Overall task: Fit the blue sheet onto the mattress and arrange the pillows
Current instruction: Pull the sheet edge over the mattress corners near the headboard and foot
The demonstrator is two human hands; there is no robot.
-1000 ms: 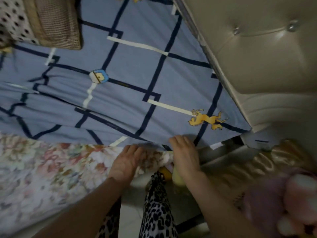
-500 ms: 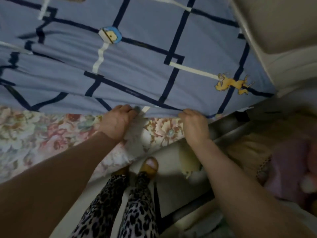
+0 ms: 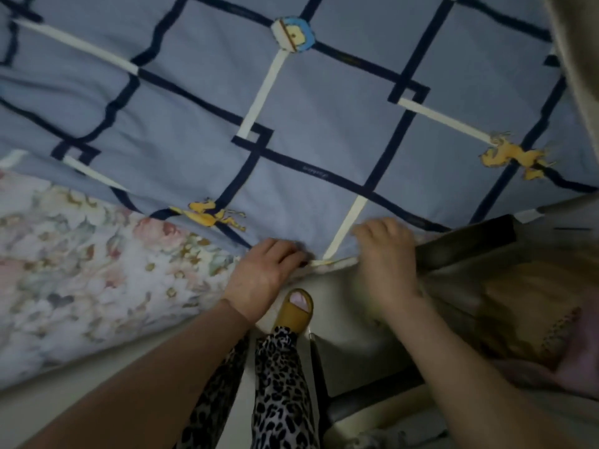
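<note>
The blue sheet point(image 3: 201, 102) is lying spread over the floral mattress point(image 3: 74, 270), its near hem reaching the mattress edge. The left hand point(image 3: 262, 273) and right hand point(image 3: 385, 257) are both pinching that hem with curled fingers, side by side, probably to draw it down over the edge; the mattress side is staying uncovered to the left, and no pillows are showing

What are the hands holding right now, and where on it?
Both the left hand and right hand grip the blue sheet along its near edge.
</note>
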